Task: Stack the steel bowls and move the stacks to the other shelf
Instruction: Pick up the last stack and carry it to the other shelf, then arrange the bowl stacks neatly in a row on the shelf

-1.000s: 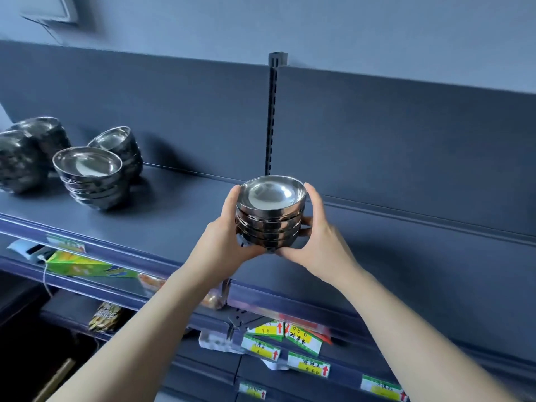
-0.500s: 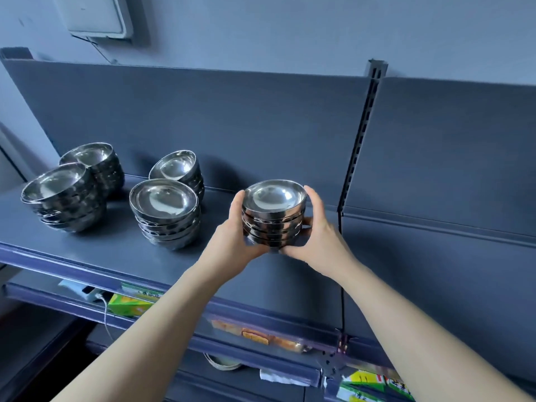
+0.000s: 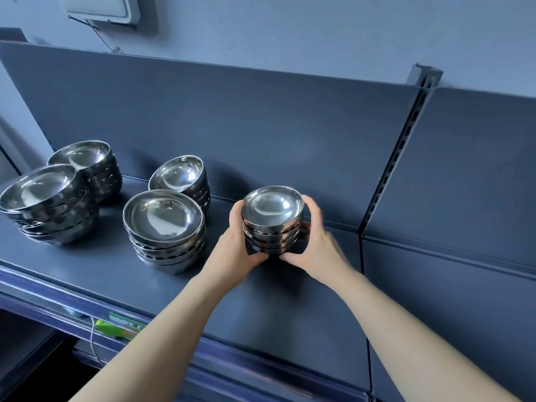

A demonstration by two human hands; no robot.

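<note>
Clasping the bowl stack point(image 3: 272, 224) between both hands point(image 3: 236, 252) point(image 3: 320, 249) — at the shelf point(image 3: 261, 311)

Single head-worn view, forward and down, close over the shelf point(image 3: 272, 303)

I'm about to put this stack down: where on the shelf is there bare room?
Bare shelf lies around the held stack, between the nearest standing stack and the slotted upright, and along the front edge. The left end, with three more stacks, is crowded.
</note>
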